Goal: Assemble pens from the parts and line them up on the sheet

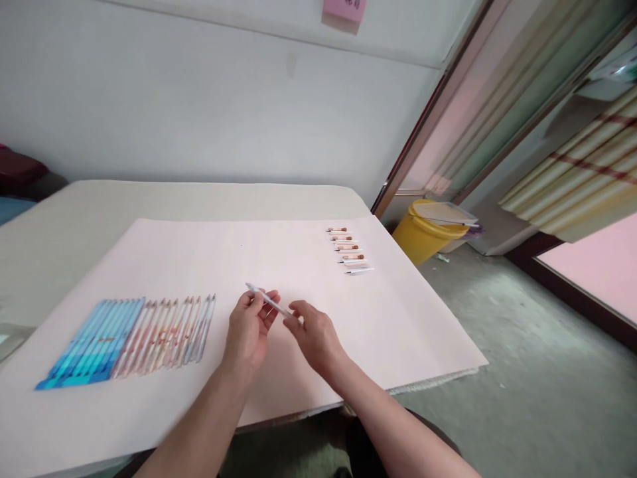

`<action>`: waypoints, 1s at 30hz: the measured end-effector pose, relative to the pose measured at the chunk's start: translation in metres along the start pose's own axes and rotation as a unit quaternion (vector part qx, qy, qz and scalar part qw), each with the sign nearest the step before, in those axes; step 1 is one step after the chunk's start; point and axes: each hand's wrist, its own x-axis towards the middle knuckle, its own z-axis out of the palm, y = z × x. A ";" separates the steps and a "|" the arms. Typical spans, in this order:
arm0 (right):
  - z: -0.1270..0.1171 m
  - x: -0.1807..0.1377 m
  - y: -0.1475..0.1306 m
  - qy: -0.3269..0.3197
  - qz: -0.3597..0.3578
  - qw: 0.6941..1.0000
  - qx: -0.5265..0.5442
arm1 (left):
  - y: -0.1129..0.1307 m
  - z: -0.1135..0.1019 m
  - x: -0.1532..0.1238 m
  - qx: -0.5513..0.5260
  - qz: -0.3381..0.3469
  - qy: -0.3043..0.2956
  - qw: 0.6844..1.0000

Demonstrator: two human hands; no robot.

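A slim, pale, translucent pen (270, 301) is held slantwise above the white paper sheet (279, 252), its far end pointing up and left. My left hand (249, 328) pinches it near that far end, palm turned partly up. At the lower right end, the closed fingers of my right hand (316, 335) grip the same pen; that end is hidden by the fingers. To the left of my left hand lies a row of clear pens (166, 335) with reddish and pale patterns. Beside them is a group of blue pen-like sticks (97, 342), packed close together.
Toward the right back of the sheet lie several thin white pieces with dark tips (359, 271) and small brown-ended parts (351, 247). A yellow bucket (423, 232) stands on the floor past the table's right edge. A white wall (249, 99) rises behind the table.
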 end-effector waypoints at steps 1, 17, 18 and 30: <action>0.000 0.000 0.000 0.019 -0.012 0.999 -0.025 | 0.000 0.000 0.000 -0.002 0.000 -0.003 1.000; 0.003 0.001 0.002 -0.061 0.024 0.991 0.116 | 0.000 0.000 -0.001 -0.004 -0.009 -0.017 1.000; 0.003 0.002 0.003 -0.067 0.035 0.989 0.127 | 0.000 0.000 -0.001 -0.004 -0.010 -0.017 1.000; 0.008 -0.005 0.002 0.029 -0.093 0.969 -0.225 | 0.002 -0.004 0.000 0.053 0.025 0.016 0.998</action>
